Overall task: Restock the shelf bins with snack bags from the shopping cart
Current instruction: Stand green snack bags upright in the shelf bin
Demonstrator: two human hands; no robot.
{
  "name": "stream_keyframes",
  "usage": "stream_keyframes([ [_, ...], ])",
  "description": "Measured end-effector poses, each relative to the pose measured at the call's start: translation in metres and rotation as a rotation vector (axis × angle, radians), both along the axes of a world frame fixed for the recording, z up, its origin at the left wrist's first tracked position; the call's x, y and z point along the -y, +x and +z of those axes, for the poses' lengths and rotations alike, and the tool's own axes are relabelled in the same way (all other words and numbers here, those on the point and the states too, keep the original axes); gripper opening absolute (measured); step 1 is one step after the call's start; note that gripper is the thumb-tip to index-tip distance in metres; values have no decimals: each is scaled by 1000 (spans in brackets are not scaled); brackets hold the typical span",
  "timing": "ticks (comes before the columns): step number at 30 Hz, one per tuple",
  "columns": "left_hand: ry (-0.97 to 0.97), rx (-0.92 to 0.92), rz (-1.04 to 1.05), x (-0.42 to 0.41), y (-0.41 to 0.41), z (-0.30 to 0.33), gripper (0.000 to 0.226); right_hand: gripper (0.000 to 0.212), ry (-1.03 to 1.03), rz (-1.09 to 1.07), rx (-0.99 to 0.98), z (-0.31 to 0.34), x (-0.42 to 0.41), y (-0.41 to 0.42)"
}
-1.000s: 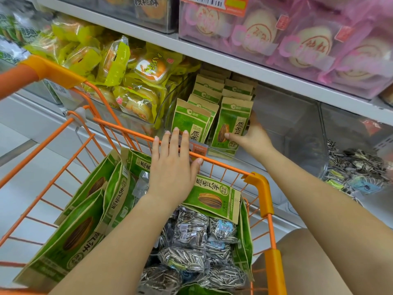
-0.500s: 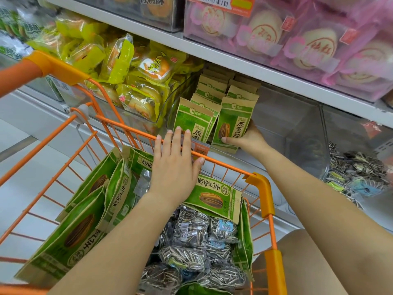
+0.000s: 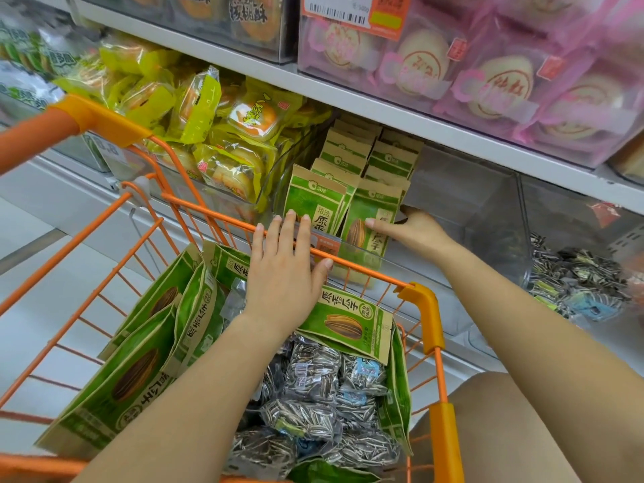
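Nearest: orange wire shopping cart [image 3: 423, 308] against a white store shelf unit, pale floor showing through the wires on the left. Inside the cart, large green sunflower-seed bags [image 3: 129, 374] lean along the left wall, one more lies flat near the far rim [image 3: 348, 324], and small silver seed packets [image 3: 313, 388] are heaped in the middle and right.

Left hand [image 3: 284, 270] lies palm down over the cart's far rim, fingers straight and slightly spread, thumb out to the right, resting on the wire and holding nothing. The flat green bag sits just under and to the right of that palm.

Past the rim: clear shelf bin [image 3: 463, 203] with upright green bags in 2 rows. Right hand [image 3: 414, 230] reaches into the bin and grips the front right bag [image 3: 369, 217] at its right edge, thumb across the bag's face, fingers curled behind it. Bag stands upright at the front of the bin, touching the bag on its left [image 3: 313, 200]. Right half of this bin is bare.

Further left, a bin of yellow-wrapped cakes [image 3: 223, 134]. Far right, a bin with loose silver packets [image 3: 578, 277]. Above, on the next shelf, pink-wrapped pastries [image 3: 505, 71] under an orange price tag [image 3: 352, 12].
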State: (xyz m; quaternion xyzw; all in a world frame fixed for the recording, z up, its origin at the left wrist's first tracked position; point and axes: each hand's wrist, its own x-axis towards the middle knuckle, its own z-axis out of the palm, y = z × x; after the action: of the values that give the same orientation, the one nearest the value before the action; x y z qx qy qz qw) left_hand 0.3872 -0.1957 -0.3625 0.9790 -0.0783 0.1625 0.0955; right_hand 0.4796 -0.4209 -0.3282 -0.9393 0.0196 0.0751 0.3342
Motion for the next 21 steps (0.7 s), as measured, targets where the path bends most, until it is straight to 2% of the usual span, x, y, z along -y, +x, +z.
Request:
stream_keyframes([
  [2, -9, -27, -9, -1, -2, 3, 73, 89, -103, -75, -17, 14, 4, -11],
  [3, -12, -48, -16, -1, -3, 5, 74, 87, -142, -134, 44, 21, 5, -19],
  [6, -67, -118, -44, -3, -3, 12, 69, 48, -89, -184, 488, 34, -3, -65],
  [7, -123, -135, -52, -4, -3, 17, 65, 34, -62, -112, 613, 37, -11, -86],
  [9, -299, -125, -33, -9, -3, 33, 57, 22, -180, 114, 682, 35, -29, -124],
  [11, -442, -83, 17, -17, -8, 56, 46, 34, -466, 361, 528, 23, -48, -145],
  [13, -493, -99, 76, -31, -18, 79, 35, 57, -676, 497, 262, 7, -62, -151],
  [15, -505, -131, 137, -54, -31, 94, 28, 78, -717, 541, 90, -4, -70, -152],
  [16, -493, -145, 168, -69, -39, 98, 25, 85, -720, 543, 68, -8, -73, -152],
  [21, -362, -286, 268, -132, -75, 99, 22, 92, -716, 529, 72, -11, -77, -147],
])
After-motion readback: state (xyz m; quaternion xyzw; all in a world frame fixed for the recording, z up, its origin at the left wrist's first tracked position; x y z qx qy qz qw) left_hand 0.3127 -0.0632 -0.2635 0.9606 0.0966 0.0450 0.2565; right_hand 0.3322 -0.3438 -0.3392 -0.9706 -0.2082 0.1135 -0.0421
